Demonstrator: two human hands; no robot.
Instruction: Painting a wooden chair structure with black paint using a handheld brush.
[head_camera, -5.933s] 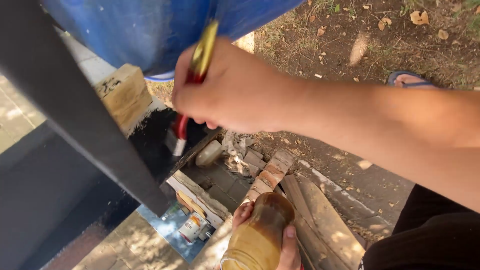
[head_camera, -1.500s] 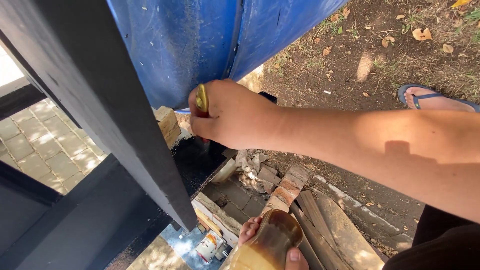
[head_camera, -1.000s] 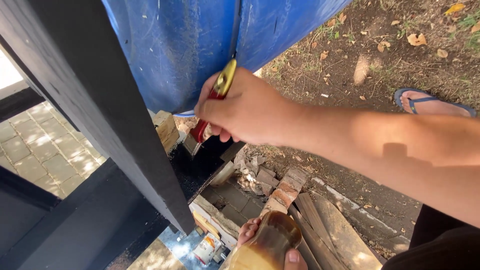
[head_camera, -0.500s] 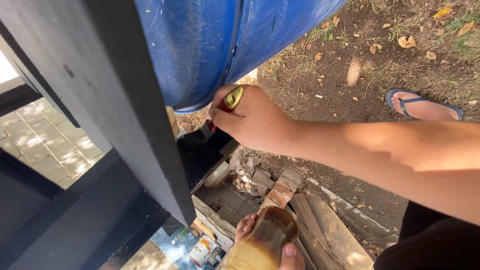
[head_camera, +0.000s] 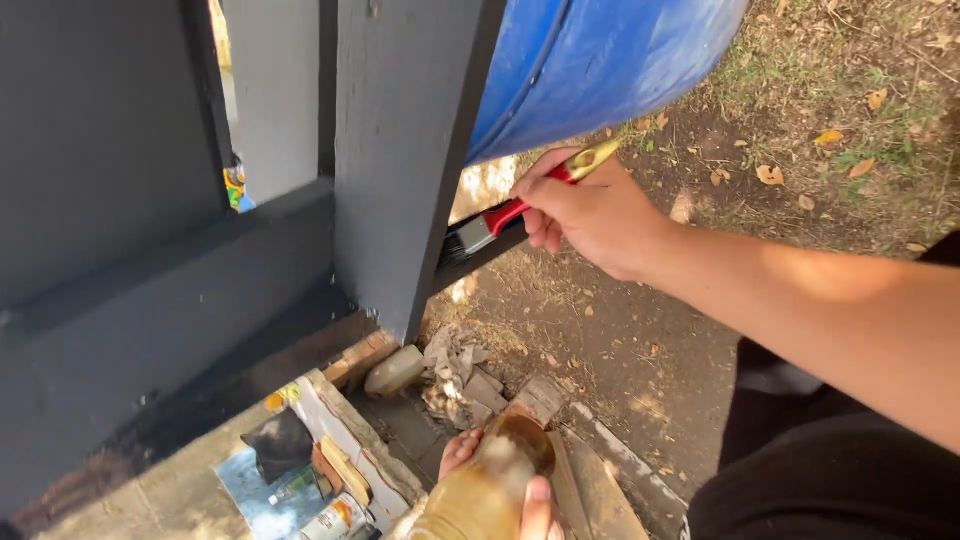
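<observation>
My right hand (head_camera: 590, 215) grips a paintbrush (head_camera: 520, 205) with a red and yellow handle. Its dark bristles press against the side edge of a black-painted wooden post (head_camera: 410, 150), just above a black rail. My left hand (head_camera: 500, 480) holds a brownish plastic container (head_camera: 480, 490) low at the bottom of the view, its open top facing up. The post belongs to a dark painted wooden frame (head_camera: 150, 290) that fills the left half of the view.
A blue plastic barrel (head_camera: 600, 60) stands behind the post. Below lie a stone (head_camera: 393, 371), a crumpled rag (head_camera: 450, 365), brick pieces and boards. Small cans and bottles (head_camera: 320, 505) sit at the bottom left. Bare dirt with dry leaves lies to the right.
My view has shifted so the post is more upright. My right hand has turned the brush, which now points its bristles left onto the post's edge. The left hand and container barely moved.
</observation>
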